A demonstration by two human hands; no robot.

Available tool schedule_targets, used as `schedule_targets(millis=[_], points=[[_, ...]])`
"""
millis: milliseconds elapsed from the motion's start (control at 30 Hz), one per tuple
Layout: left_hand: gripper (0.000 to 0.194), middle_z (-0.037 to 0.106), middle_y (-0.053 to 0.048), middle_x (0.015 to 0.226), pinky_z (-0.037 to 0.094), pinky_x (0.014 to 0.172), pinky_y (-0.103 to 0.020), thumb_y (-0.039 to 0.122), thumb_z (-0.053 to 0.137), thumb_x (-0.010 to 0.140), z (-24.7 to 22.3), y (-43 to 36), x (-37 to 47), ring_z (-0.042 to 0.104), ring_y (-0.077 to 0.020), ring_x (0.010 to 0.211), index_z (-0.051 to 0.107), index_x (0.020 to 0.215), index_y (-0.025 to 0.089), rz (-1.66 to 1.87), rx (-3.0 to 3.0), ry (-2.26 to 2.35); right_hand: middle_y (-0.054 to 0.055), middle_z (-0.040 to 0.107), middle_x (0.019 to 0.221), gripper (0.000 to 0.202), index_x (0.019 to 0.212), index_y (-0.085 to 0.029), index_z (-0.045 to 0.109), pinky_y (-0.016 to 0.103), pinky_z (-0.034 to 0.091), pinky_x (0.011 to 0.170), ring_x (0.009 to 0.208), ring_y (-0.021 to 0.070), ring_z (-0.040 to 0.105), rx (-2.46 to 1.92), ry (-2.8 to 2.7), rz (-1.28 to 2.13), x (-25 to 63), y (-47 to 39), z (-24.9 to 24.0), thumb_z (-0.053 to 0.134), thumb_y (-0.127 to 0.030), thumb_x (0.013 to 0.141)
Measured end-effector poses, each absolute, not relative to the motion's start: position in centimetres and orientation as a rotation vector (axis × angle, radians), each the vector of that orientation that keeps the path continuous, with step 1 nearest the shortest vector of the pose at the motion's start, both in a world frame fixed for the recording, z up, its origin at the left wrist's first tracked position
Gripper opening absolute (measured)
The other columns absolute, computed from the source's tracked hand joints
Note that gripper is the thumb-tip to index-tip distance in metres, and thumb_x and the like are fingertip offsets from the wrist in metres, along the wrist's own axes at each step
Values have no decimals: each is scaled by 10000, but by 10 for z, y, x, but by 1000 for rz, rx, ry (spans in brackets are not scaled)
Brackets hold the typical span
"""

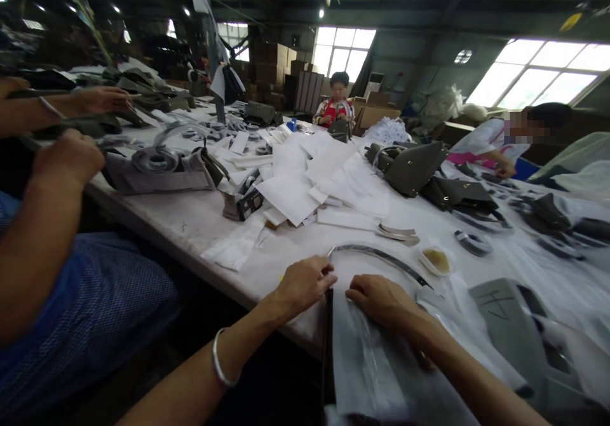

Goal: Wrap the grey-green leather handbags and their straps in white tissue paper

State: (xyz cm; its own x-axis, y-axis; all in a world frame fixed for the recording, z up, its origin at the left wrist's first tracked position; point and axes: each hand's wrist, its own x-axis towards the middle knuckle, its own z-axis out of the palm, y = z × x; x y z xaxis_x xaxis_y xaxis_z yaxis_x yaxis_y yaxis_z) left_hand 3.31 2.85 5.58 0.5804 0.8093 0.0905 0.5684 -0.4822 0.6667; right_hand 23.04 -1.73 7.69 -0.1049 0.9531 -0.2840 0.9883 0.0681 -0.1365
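Note:
My left hand point(305, 283) rests near the table's front edge, fingers curled at the end of a thin curved grey strap point(381, 258). My right hand point(381, 299) presses flat on a grey bag panel wrapped in clear plastic point(366, 362) that hangs over the table edge toward me. The strap arcs from my left fingers across to the right, past my right hand. Whether the left fingers actually pinch the strap is not clear. A silver bangle sits on my left wrist.
A small white dish of yellow glue point(436, 261) stands beyond the strap. White paper sheets point(305, 184) and finished grey handbags point(410, 165) cover the long white table point(190, 222). A person in blue point(61, 273) works at my left; two more people sit across.

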Motion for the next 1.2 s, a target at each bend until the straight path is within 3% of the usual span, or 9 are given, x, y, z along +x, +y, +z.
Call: schedule_targets(millis=[167, 300, 533, 667, 800, 900, 1000, 1100, 1200], points=[[308, 616, -88, 1152, 536, 825, -368, 310, 581, 906, 42, 66, 81, 653, -253, 1004, 557, 1188, 188, 460, 2431, 1351, 80, 716, 917, 303, 879, -201, 636, 314, 415, 736, 890, 231, 658, 2125, 2286, -316, 212, -20, 43, 368, -287, 991], [237, 642, -72, 1119, 535, 845, -343, 245, 558, 911, 24, 85, 109, 664, -226, 989, 581, 1142, 195, 399, 2428, 1232, 53, 719, 863, 310, 867, -225, 605, 301, 416, 708, 835, 218, 671, 2190, 2286, -378, 215, -21, 28, 337, -299, 1003], [258, 691, -49, 1078, 525, 885, -328, 363, 566, 893, 6, 112, 115, 656, -214, 992, 642, 1088, 212, 431, 2305, 1109, 40, 697, 839, 266, 797, -245, 592, 332, 466, 744, 813, 232, 652, 2192, 2374, -659, 222, -17, 28, 402, -323, 966], [210, 701, -41, 1055, 538, 848, -325, 310, 554, 866, 5, 115, 111, 664, -220, 962, 669, 1015, 216, 442, 2293, 1070, 45, 708, 892, 234, 903, -262, 650, 335, 501, 752, 814, 227, 649, 2190, 2663, -759, 226, -6, 45, 449, -372, 953], [239, 698, -47, 1075, 548, 827, -330, 266, 506, 876, 2, 113, 116, 665, -242, 984, 649, 1061, 215, 531, 2333, 1010, 46, 711, 977, 193, 950, -254, 679, 354, 496, 819, 900, 233, 647, 2186, 2790, -537, 225, 44, 77, 505, -329, 914], [301, 704, -116, 1042, 560, 803, -381, 181, 468, 850, -1, 113, 121, 673, -286, 963, 624, 1105, 143, 578, 2347, 1054, 42, 713, 958, 196, 944, -226, 690, 347, 487, 839, 897, 221, 649, 2134, 2626, -540, 220, 97, 85, 513, -280, 877], [243, 714, -139, 954, 570, 757, -408, 193, 473, 832, -1, 114, 124, 688, -303, 883, 648, 985, 123, 531, 2357, 1055, 95, 682, 1132, 304, 1132, -175, 650, 349, 451, 919, 1038, 238, 616, 2026, 2543, -334, 218, 144, 72, 523, -213, 859], [211, 712, -120, 953, 572, 756, -392, 205, 465, 830, 2, 114, 123, 687, -279, 868, 627, 954, 149, 497, 2352, 1074, 141, 535, 1383, 531, 1344, -153, 512, 389, 355, 1016, 1258, 286, 478, 1896, 2455, 98, 223, 177, 51, 472, -68, 821], [187, 699, -93, 970, 564, 781, -364, 207, 481, 819, 3, 112, 120, 675, -249, 892, 581, 973, 174, 504, 2353, 1084, 152, 562, 1340, 536, 1364, -162, 480, 382, 384, 934, 1200, 279, 528, 1922, 2285, 145, 236, 195, 36, 400, -47, 847]])
